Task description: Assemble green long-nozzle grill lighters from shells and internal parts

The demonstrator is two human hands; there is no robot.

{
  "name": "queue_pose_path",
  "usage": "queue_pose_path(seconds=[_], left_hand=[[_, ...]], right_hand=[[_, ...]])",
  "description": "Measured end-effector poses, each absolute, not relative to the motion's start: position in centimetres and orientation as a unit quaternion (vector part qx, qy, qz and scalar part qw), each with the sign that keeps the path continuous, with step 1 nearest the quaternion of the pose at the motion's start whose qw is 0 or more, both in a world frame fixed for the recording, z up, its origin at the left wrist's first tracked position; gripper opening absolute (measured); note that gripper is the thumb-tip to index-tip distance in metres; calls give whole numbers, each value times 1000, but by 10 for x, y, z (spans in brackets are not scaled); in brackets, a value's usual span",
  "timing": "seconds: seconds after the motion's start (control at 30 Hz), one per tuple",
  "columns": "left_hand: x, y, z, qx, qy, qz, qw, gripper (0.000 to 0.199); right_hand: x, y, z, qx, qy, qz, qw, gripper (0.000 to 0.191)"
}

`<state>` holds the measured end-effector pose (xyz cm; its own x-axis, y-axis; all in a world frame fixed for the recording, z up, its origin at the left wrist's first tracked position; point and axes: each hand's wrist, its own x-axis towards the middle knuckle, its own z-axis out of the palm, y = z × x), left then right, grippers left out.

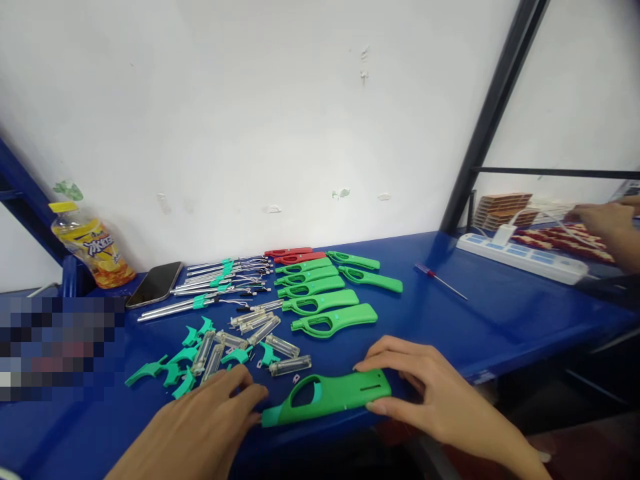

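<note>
Fills the lower view with a blue table (425, 327). Carries a white power strip (525, 259) at the right and a yellow-capped bottle (95, 243) at the left. Grips the broad rear of a green casing (340, 393) with the right hand (430, 387), thumb on the near edge, fingers on the far one. Has the left hand (200, 420) curled at the narrow turquoise nose; cannot tell whether pinching or merely touching, with fingertips partly hidden. Lies side-on at the table's near edge, perhaps slightly lifted. Looks light, stiff and smooth, probably hard plastic: a little slippery, not very fragile, likely weakest around the open loop. Best held by the broad rear and steadied at the nose, with no squeeze on the loop. Farther back, includes more green casings (357, 317) and thin metal tubes (167, 311). Nearer, shows scattered clear cylinders (290, 366), turquoise triggers (185, 387) and, smallest, a tiny pale clip (297, 379) just beyond the casing.
</note>
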<state>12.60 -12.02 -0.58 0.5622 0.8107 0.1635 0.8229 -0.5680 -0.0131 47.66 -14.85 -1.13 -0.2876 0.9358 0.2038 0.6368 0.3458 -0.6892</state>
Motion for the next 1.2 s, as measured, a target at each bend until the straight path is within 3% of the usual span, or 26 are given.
queue_pose_path(seconds=[0.1, 0.47, 0.67, 0.83, 1.07, 1.2], left_hand=[[120, -110, 4, -853, -517, -54, 49, 60], [158, -88, 44, -818, -570, 60, 51, 45], [160, -86, 39, -817, -569, 50, 77, 40], [157, -79, 29, -828, -551, 30, 94, 45], [161, -77, 23, -806, -572, 110, 103, 50], [163, -81, 27, -806, -570, 121, 104, 50]], right_hand=[[475, -148, -13, -520, -764, 244, 294, 33], [477, -151, -12, -543, -744, 281, 269, 49], [478, -151, -12, -526, -751, 275, 290, 41], [480, -149, -14, -504, -749, 266, 338, 32], [488, -142, -21, -490, -723, 204, 442, 23], [519, -132, -24, -546, -691, 53, 471, 29]])
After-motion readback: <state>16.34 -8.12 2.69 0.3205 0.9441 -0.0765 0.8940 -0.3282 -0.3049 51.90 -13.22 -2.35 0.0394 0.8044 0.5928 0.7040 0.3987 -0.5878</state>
